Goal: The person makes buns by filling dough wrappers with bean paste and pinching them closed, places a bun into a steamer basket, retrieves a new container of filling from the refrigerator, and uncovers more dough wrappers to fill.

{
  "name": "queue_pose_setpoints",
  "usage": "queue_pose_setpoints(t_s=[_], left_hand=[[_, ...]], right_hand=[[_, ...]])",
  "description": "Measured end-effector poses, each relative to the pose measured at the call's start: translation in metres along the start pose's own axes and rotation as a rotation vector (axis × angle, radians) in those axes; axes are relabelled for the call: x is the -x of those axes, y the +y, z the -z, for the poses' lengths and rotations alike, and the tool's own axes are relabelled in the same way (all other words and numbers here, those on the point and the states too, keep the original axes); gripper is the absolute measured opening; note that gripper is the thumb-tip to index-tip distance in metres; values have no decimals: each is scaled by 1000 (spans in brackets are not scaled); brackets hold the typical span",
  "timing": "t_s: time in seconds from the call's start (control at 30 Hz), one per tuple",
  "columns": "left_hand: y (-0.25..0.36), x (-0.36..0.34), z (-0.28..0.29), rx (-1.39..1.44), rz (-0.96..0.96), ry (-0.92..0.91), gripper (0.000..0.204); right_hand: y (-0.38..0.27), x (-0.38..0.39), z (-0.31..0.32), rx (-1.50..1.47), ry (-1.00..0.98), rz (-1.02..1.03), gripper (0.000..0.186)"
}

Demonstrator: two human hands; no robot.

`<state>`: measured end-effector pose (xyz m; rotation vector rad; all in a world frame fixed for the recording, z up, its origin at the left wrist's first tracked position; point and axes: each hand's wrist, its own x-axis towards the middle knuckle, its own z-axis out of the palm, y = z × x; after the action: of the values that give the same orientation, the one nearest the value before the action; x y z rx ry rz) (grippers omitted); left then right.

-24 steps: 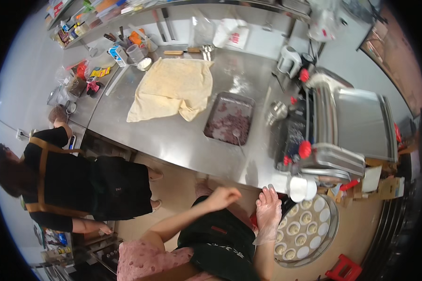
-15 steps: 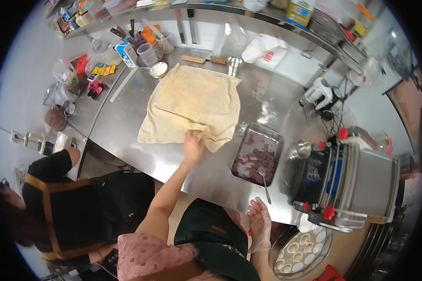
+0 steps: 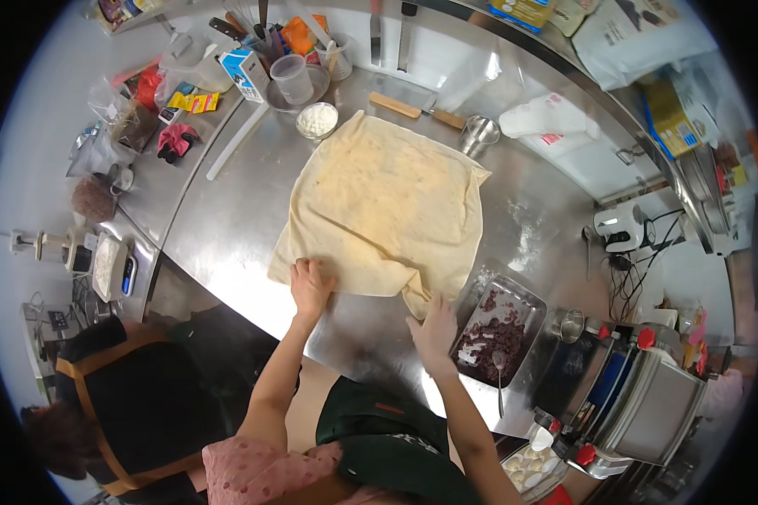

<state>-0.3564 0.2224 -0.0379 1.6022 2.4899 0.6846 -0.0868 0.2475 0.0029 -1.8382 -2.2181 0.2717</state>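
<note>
A large cream cloth (image 3: 387, 198) lies spread on the steel worktable, with a fold running across its near part and a bunched near right corner. My left hand (image 3: 312, 286) is at the cloth's near edge, left of its middle, with fingers curled over the hem. At the bunched corner is my right hand (image 3: 436, 332), in a thin clear glove. Its thumb stands apart and its fingers reach onto the cloth. A metal tray (image 3: 531, 311) of dark purple filling stands just right of that hand, with a spoon (image 3: 499, 370) resting in it.
Behind the cloth are a bowl of white stuff (image 3: 317, 121), a wooden-handled tool (image 3: 396, 105) and a metal cup (image 3: 480, 133). A machine with red knobs (image 3: 623, 396) stands at the right. A co-worker in a dark top (image 3: 152, 396) is at the left.
My left hand has let go of the bunched corner and moved left along the near edge. My right hand has come up from beside the table to that corner. The view has shifted.
</note>
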Motion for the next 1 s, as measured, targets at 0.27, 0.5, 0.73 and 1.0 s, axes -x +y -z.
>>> queue_pose_setpoints(t_s=[0.27, 0.5, 0.73, 1.0], left_hand=[[-15, -100, 2, 4, -51, 114, 16], [12, -238, -26, 43, -272, 269, 9], [16, -156, -39, 251, 137, 325, 11], [58, -113, -44, 190, 301, -93, 17]], right_hand=[[22, -116, -26, -9, 67, 254, 14], [2, -237, -10, 7, 211, 295, 20], [-1, -193, -21, 20, 265, 292, 18], [-45, -157, -24, -645, -61, 28, 19]])
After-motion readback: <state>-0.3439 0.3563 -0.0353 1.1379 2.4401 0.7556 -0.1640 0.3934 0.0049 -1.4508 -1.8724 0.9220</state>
